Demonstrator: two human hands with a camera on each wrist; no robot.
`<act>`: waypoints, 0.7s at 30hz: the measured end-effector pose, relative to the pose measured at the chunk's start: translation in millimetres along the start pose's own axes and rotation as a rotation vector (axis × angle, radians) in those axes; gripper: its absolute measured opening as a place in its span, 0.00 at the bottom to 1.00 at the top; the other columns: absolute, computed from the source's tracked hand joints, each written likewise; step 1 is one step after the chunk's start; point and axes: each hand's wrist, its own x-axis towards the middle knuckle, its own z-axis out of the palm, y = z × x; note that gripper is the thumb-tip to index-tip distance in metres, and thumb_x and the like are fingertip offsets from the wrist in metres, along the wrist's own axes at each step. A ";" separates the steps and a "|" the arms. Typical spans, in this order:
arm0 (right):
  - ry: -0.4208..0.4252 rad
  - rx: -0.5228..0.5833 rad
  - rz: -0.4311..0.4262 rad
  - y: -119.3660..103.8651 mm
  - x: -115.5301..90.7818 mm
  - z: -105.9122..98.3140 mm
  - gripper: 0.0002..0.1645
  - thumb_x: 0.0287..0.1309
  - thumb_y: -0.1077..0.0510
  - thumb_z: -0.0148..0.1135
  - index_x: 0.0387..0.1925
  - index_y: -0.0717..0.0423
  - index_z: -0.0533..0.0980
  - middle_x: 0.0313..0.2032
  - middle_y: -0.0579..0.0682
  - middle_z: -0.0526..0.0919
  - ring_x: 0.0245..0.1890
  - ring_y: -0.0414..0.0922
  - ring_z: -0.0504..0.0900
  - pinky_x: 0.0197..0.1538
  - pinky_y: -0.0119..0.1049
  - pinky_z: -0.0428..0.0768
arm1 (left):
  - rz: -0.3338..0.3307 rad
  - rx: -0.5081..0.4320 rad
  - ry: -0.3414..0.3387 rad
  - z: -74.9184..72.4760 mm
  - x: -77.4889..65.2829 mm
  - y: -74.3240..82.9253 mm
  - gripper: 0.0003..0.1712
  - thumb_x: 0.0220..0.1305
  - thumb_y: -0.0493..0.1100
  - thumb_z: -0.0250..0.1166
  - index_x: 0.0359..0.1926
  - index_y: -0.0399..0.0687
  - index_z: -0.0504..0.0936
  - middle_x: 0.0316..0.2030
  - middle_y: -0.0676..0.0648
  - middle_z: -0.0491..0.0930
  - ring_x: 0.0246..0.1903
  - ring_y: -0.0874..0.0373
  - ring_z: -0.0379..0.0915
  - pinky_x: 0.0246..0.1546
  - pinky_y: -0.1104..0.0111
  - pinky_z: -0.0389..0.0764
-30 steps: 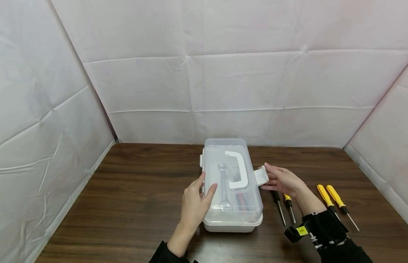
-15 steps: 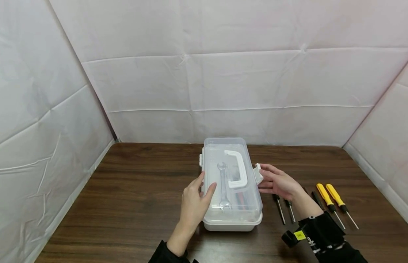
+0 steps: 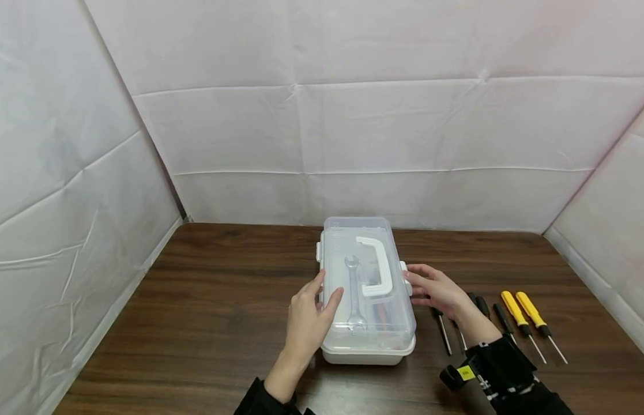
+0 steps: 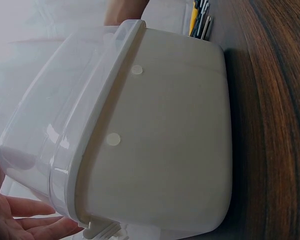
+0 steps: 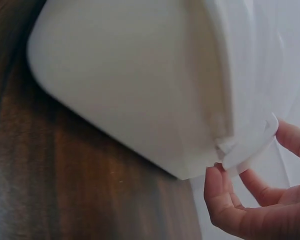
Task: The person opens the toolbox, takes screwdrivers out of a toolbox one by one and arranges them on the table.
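Note:
A white toolbox with a clear lid stands on the table, lid down. A wrench and something red show through the lid. My left hand rests against the box's left side, thumb on the lid's top and fingers extended along the side. On the opposite side, my right hand has its fingertips on a white latch. In the right wrist view, fingers touch both ends of this latch, which still stands slightly out from the box. A white handle lies folded on the lid.
To the right lie two yellow screwdrivers, several black-handled ones, and shafts partly behind the right forearm. White cloth walls surround the wooden table at the back and sides.
My right hand has moved left toward the box, swinging the latch from sticking outward to nearly against the side. My left hand has stayed in place.

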 end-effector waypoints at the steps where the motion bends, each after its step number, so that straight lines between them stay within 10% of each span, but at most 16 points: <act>1: 0.009 0.000 0.003 2.1 0.6 0.4 0.37 0.60 0.47 0.50 0.61 0.66 0.51 0.41 0.52 0.75 0.39 0.45 0.77 0.44 0.44 0.74 | 0.005 -0.001 0.001 0.3 0.1 0.1 0.31 0.58 0.51 0.59 0.54 0.32 0.70 0.47 0.35 0.74 0.42 0.49 0.74 0.31 0.68 0.77; 21: -0.067 0.062 -0.050 5.6 2.5 6.9 0.34 0.64 0.58 0.44 0.59 0.79 0.48 0.36 0.50 0.78 0.34 0.38 0.78 0.40 0.36 0.76 | 0.067 0.063 0.028 0.7 -0.7 0.8 0.29 0.58 0.50 0.58 0.52 0.29 0.71 0.45 0.35 0.76 0.41 0.50 0.76 0.28 0.68 0.77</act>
